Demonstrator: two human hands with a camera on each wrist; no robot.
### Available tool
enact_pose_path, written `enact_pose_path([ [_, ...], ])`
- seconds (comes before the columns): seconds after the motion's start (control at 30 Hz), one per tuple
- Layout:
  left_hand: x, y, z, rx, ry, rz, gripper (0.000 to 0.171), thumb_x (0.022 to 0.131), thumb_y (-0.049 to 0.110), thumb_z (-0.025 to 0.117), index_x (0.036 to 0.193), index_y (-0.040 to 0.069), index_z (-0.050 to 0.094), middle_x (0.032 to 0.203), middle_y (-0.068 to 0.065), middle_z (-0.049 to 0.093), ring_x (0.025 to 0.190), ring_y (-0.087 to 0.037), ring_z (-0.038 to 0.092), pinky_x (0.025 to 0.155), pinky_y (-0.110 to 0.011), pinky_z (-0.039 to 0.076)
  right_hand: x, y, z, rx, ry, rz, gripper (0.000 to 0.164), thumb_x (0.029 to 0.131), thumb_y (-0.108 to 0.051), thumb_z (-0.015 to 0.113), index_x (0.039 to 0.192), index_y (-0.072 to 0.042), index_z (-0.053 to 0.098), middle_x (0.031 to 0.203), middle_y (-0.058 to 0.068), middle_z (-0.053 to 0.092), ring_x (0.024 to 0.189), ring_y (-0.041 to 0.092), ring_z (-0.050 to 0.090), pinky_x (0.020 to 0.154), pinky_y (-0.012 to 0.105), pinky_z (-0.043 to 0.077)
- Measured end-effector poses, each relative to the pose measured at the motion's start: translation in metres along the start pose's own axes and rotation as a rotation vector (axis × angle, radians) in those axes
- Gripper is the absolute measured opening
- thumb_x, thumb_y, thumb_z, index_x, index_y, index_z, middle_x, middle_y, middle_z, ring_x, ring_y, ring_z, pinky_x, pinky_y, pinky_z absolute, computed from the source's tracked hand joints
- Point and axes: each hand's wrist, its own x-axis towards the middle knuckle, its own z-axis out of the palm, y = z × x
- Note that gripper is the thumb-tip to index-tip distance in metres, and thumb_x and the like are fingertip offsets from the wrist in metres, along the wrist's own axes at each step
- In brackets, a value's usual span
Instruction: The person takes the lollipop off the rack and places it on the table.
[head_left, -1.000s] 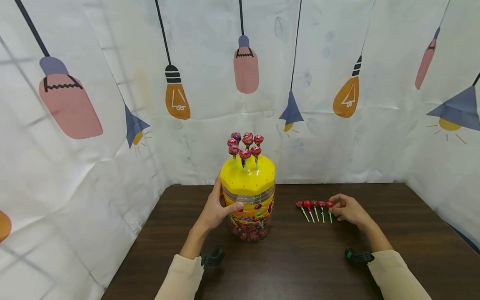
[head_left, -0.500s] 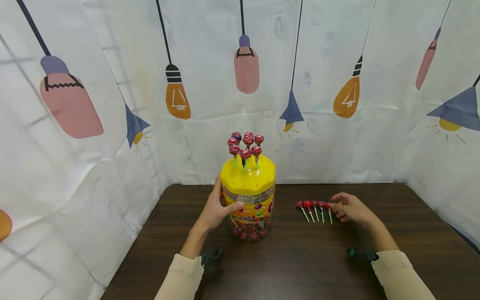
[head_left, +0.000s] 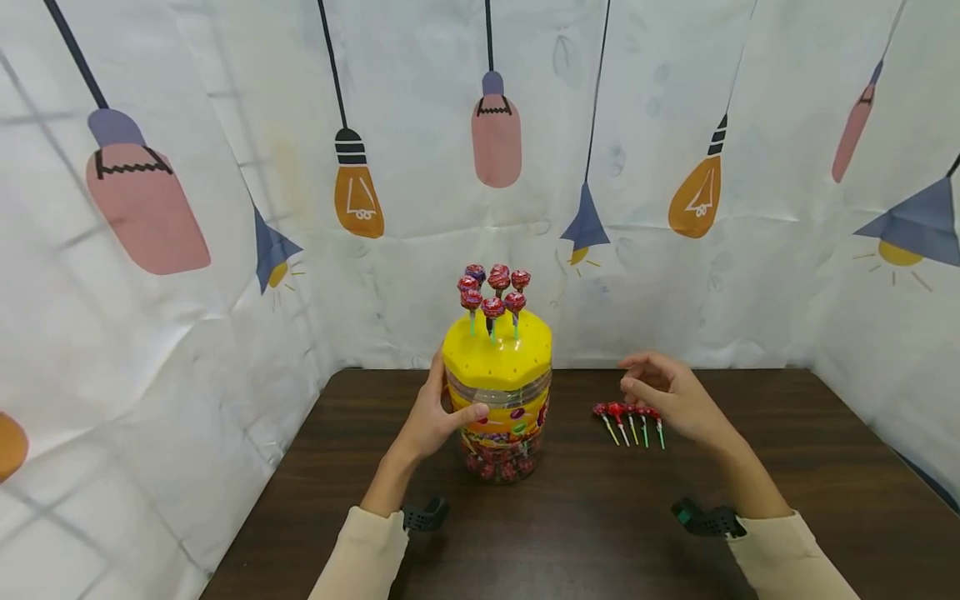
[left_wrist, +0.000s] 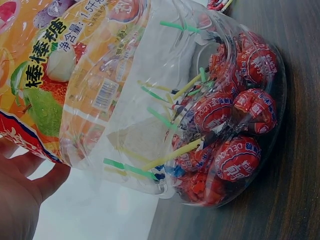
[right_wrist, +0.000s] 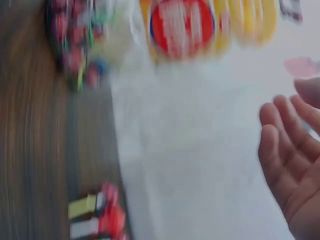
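A clear plastic candy jar [head_left: 504,417] with a yellow lid [head_left: 495,362] stands on the table, several lollipops [head_left: 492,307] upright in the lid. My left hand [head_left: 432,422] grips the jar's left side, thumb across the front; the other fingers are mostly hidden behind it. Through the jar wall in the left wrist view, red-wrapped lollipops [left_wrist: 238,158] lie at the bottom. To the right of the jar, several loose lollipops [head_left: 616,410] lie in a row. Just above their right end hovers my right hand [head_left: 675,400], its fingers loosely bent and holding nothing in the right wrist view.
The dark wooden table [head_left: 570,525] reaches back to a white curtain [head_left: 420,292] printed with lamps and bulbs. Each wrist wears a dark strap [head_left: 425,515]. The right wrist view is blurred.
My right hand has left the right end of the lollipop row, rising and moving left above it. The left hand and the jar have stayed put.
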Motion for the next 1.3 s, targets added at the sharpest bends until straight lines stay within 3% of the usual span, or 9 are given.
enact_pose_path([
  [0.27, 0.000, -0.001, 0.001, 0.012, 0.012, -0.003, 0.101, 0.090, 0.038, 0.078, 0.162, 0.042, 0.008, 0.148, -0.001, 0.048, 0.129, -0.027, 0.055, 0.109, -0.054, 0.048, 0.018, -0.058, 0.053, 0.118, 0.118, -0.236, 0.025, 0.098, 0.001, 0.063, 0.123, -0.002, 0.063, 0.102, 0.007, 0.067, 0.086, 0.013, 0.068, 0.076, 0.027, 0.061],
  [0.43, -0.001, -0.002, -0.001, 0.019, 0.015, -0.001, 0.101, 0.091, 0.035, 0.077, 0.163, 0.042, 0.007, 0.149, -0.003, 0.048, 0.129, -0.027, 0.055, 0.108, -0.054, 0.049, 0.041, -0.089, 0.066, 0.169, 0.186, -0.283, 0.032, 0.097, 0.000, 0.067, 0.128, -0.004, 0.060, 0.109, 0.012, 0.066, 0.096, 0.015, 0.066, 0.078, 0.026, 0.060],
  [0.6, -0.002, -0.002, -0.002, 0.016, 0.020, -0.008, 0.100, 0.091, 0.034, 0.077, 0.163, 0.042, 0.007, 0.150, -0.004, 0.047, 0.129, -0.027, 0.055, 0.109, -0.056, 0.048, 0.066, -0.109, 0.071, 0.176, 0.189, -0.321, 0.043, 0.095, 0.000, 0.068, 0.136, -0.005, 0.056, 0.118, 0.017, 0.065, 0.108, 0.018, 0.067, 0.091, 0.025, 0.059],
  [0.73, -0.002, 0.000, -0.001, 0.015, 0.020, -0.018, 0.100, 0.091, 0.036, 0.077, 0.162, 0.043, 0.008, 0.150, -0.003, 0.047, 0.130, -0.028, 0.055, 0.109, -0.055, 0.048, 0.079, -0.116, 0.077, 0.175, 0.152, -0.340, 0.049, 0.095, 0.000, 0.069, 0.140, -0.003, 0.053, 0.128, 0.018, 0.061, 0.117, 0.024, 0.064, 0.097, 0.028, 0.058],
  [0.87, -0.001, 0.001, 0.000, 0.015, 0.012, -0.021, 0.100, 0.091, 0.039, 0.077, 0.162, 0.043, 0.008, 0.149, -0.004, 0.048, 0.129, -0.029, 0.056, 0.108, -0.055, 0.049, 0.085, -0.117, 0.083, 0.144, 0.131, -0.334, 0.051, 0.094, 0.000, 0.070, 0.142, -0.006, 0.053, 0.130, 0.016, 0.058, 0.113, 0.028, 0.065, 0.092, 0.030, 0.060],
  [1.07, 0.000, 0.003, 0.001, 0.025, 0.021, -0.029, 0.100, 0.090, 0.041, 0.077, 0.162, 0.044, 0.008, 0.148, -0.005, 0.049, 0.127, -0.029, 0.056, 0.108, -0.055, 0.050, 0.089, -0.114, 0.089, 0.084, 0.144, -0.368, 0.051, 0.094, 0.001, 0.070, 0.141, -0.008, 0.055, 0.115, 0.017, 0.064, 0.098, 0.029, 0.070, 0.082, 0.031, 0.062],
  [1.3, -0.001, 0.003, 0.001, 0.026, 0.021, -0.031, 0.100, 0.091, 0.040, 0.077, 0.162, 0.044, 0.007, 0.148, -0.005, 0.048, 0.129, -0.030, 0.056, 0.108, -0.056, 0.049, 0.093, -0.115, 0.090, 0.117, 0.174, -0.410, 0.047, 0.094, 0.003, 0.068, 0.139, -0.007, 0.058, 0.101, 0.018, 0.067, 0.090, 0.025, 0.069, 0.076, 0.027, 0.062],
])
